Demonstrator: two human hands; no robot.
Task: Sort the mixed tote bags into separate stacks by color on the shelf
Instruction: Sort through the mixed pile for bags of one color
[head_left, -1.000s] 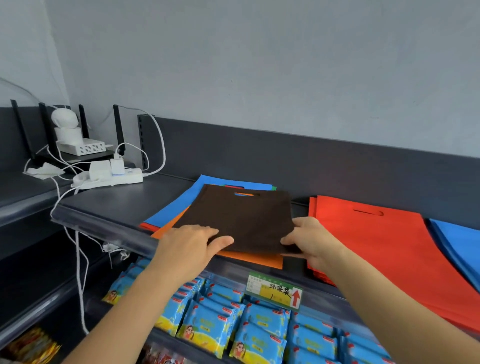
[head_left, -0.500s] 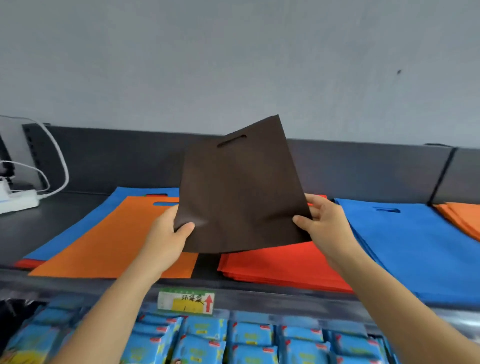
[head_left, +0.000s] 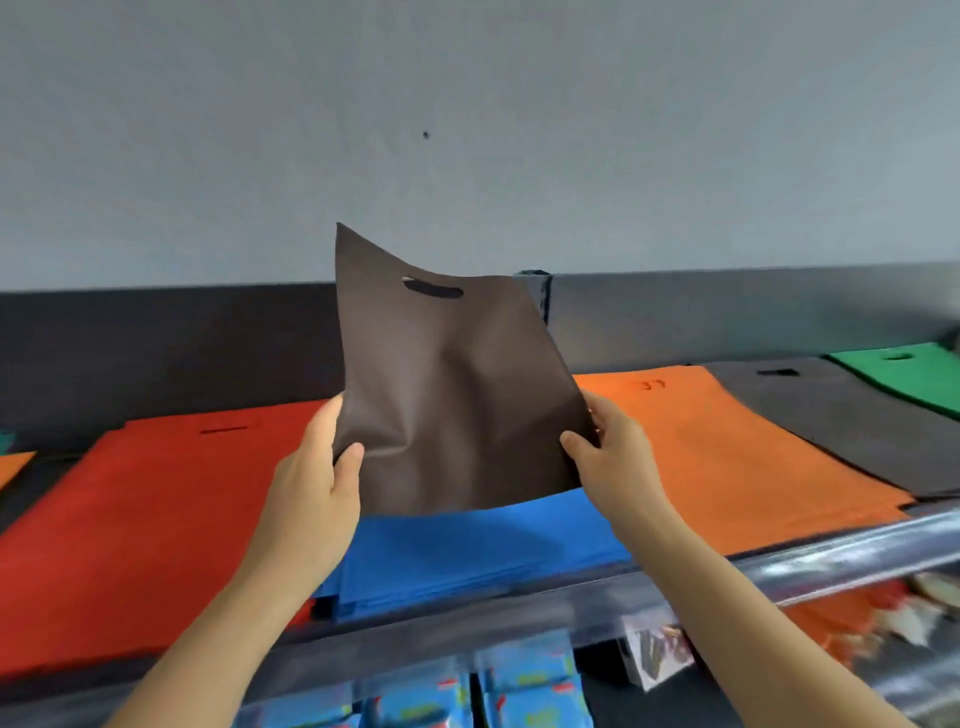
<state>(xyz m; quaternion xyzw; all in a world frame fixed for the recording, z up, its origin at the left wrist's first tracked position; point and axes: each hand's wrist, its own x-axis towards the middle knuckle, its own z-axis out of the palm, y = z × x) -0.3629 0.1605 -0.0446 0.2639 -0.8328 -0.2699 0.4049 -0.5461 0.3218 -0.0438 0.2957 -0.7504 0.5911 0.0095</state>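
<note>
I hold a dark brown tote bag (head_left: 447, 395) upright in the air above the shelf, its handle slot at the top. My left hand (head_left: 317, 478) pinches its lower left edge and my right hand (head_left: 608, 457) grips its lower right edge. Under the bag lies a blue stack (head_left: 467, 545). A red stack (head_left: 140, 519) lies to the left, an orange stack (head_left: 727, 457) to the right. Further right are a dark grey-brown stack (head_left: 852, 415) and a green stack (head_left: 904, 374).
The shelf's front rail (head_left: 831, 561) runs across below the stacks, with a dark back panel (head_left: 156, 353) behind. Blue packets (head_left: 530, 686) hang on the lower level. An orange bag corner (head_left: 13, 465) shows at the far left edge.
I lifted the brown bag off the mixed pile and carried it right along the shelf. The view has swung right: the mixed pile is gone from sight, and the grey-brown and green stacks have appeared.
</note>
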